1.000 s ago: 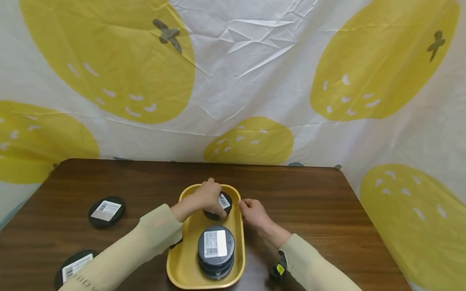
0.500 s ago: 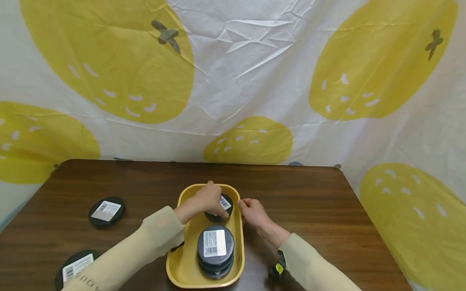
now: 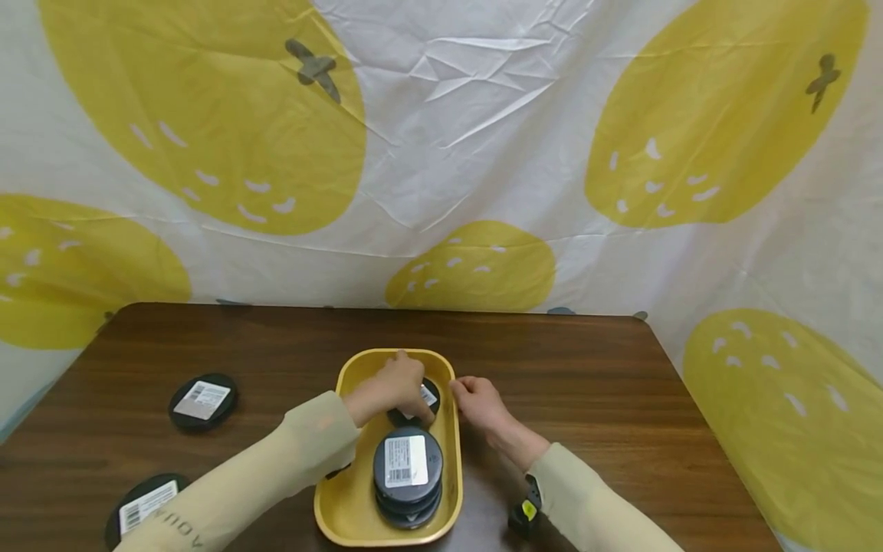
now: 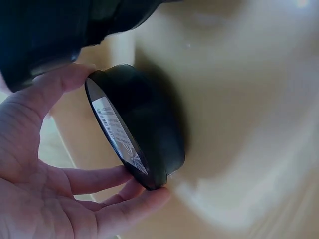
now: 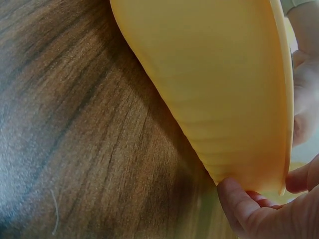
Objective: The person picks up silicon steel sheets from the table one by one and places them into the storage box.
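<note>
A yellow oval tray (image 3: 352, 517) stands on the table with black round containers in it, white barcode labels on top. My left hand (image 3: 396, 385) reaches into the far end and holds one black container (image 3: 431, 392) by its edge. In the left wrist view, thumb and fingers pinch the rim of that container (image 4: 149, 109), its side tilted close over the tray floor. A stack of several containers (image 3: 408, 469) sits in the near half, right beside it. At the tray's right side, my right hand (image 3: 483, 402) pinches the far right rim; the right wrist view shows its fingers (image 5: 237, 199) on the yellow wall.
To the left on the brown table (image 3: 586, 383) lie two more labelled black containers, one farther back (image 3: 201, 402) and one nearer (image 3: 141, 506), partly covered by the left sleeve. A white cloth (image 3: 483, 176) with yellow fruit prints hangs behind the table.
My left hand has moved slightly nearer with the container, which now sits closer to the stack. The right hand has stayed on the tray rim.
</note>
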`<state>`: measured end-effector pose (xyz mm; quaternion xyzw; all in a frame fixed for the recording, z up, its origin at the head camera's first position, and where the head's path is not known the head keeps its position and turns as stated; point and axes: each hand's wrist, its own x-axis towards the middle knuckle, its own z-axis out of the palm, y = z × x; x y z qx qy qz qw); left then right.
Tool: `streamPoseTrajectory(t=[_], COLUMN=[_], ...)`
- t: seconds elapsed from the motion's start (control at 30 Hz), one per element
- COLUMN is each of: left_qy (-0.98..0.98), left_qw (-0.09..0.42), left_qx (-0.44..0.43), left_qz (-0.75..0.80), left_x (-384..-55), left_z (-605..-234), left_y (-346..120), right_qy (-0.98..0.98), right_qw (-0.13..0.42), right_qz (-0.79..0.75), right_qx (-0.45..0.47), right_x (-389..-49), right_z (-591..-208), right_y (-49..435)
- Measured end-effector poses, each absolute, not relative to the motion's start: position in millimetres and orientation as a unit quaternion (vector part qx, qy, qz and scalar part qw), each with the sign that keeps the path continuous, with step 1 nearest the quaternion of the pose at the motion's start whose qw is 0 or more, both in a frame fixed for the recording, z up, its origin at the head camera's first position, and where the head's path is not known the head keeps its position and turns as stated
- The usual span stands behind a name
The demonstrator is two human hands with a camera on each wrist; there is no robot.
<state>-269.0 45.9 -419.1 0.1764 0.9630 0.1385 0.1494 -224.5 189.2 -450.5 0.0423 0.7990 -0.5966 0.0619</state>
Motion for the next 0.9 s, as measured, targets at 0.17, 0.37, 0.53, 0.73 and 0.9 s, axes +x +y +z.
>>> streamPoseTrajectory(t=[0.17, 0.37, 0.53, 0.73, 0.9], left_qy=[0.963, 0.965, 0.966, 0.967, 0.967], left_qw=[0.162, 0.162, 0.157, 0.141, 0.14], left_qx=[0.163, 0.161, 0.159, 0.166, 0.166], left_qz=[0.137, 0.128, 0.128, 0.131, 0.132], left_x=[-269.6, -267.3, -266.1, -263.1, -262.1], left_z=[-421.8, -419.3, -418.7, -418.0, -419.4], left_y=[48.6, 50.9, 51.8, 52.9, 53.4], right_qy=[0.797, 0.799, 0.797, 0.799, 0.803], right_qw=[0.065, 0.068, 0.066, 0.066, 0.065], right_qz=[-0.598, -0.596, -0.598, -0.596, -0.591], right_qx=[0.046, 0.048, 0.046, 0.044, 0.045], right_x=[-223.9, -225.7, -224.8, -225.5, -224.9], right_z=[-450.4, -451.5, -450.9, -451.5, -451.7], right_y=[188.5, 189.4, 189.1, 189.3, 189.6])
